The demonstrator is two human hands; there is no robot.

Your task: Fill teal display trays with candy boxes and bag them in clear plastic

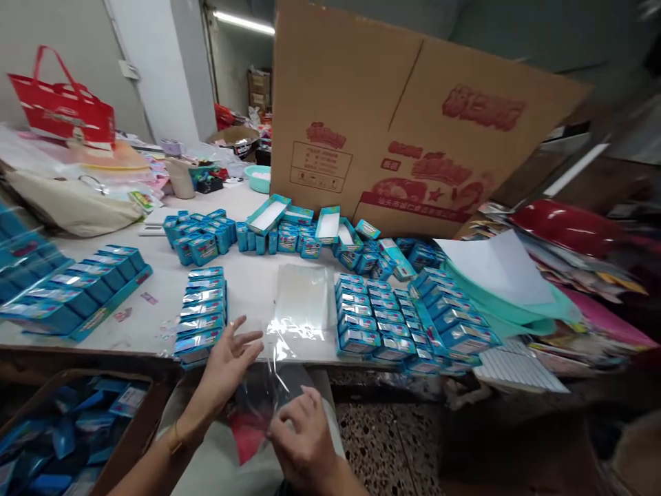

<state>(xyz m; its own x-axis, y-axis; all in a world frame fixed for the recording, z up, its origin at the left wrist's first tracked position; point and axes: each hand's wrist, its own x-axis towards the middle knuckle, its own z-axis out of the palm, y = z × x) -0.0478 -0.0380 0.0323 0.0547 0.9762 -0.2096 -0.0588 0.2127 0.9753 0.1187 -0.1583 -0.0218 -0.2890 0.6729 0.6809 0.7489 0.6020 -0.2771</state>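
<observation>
My left hand [227, 365] hovers at the table's front edge, fingers spread, touching the top of a clear plastic bag [263, 389] that hangs over my lap. My right hand [302, 434] pinches the lower edge of that same bag, fingers closed. A stack of clear bags [302, 303] lies flat on the white table [155, 303] just beyond. A row of small blue boxes [201, 313] stands left of my left hand. More blue boxes in a tray [397, 320] sit to the right.
A large cardboard carton [392, 124] leans upright at the back. More blue boxes [289, 234] and open trays lie before it. A filled blue tray [77, 289] is at left, a brown box of blue packets [67, 434] below. A red bag [62, 103] and paper sheets [496, 269] flank the table.
</observation>
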